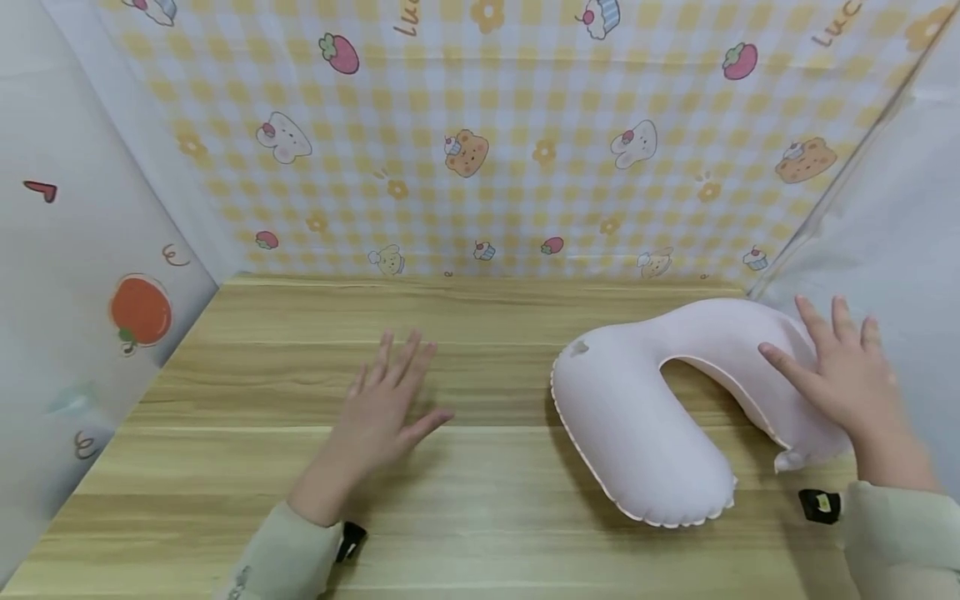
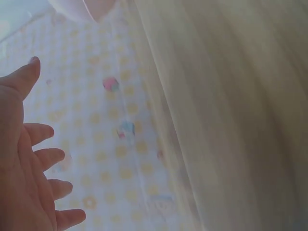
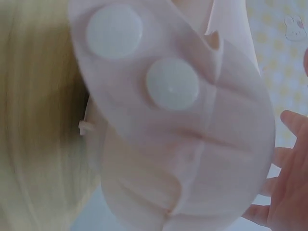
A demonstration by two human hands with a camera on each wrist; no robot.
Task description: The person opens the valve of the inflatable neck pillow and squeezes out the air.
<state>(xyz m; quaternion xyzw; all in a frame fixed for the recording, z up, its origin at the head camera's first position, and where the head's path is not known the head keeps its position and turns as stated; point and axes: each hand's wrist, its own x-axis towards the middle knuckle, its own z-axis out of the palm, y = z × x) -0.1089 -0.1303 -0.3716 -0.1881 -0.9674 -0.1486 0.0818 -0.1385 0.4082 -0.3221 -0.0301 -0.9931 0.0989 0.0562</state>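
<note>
A pale pink U-shaped inflatable neck pillow lies on the right part of the wooden table, its opening facing the front. A small valve shows at its upper left. My right hand is over the pillow's right arm with fingers spread; whether it touches cannot be told. Close up in the right wrist view, the pillow has two white round buttons and a creased seam, with my right hand beside it. My left hand, fingers spread, is over the table left of the pillow and holds nothing.
The wooden table meets a yellow checked cloth wall at the back. White sheets hang on the left and right sides. A dark strap shows at the left wrist and another black strap at the right.
</note>
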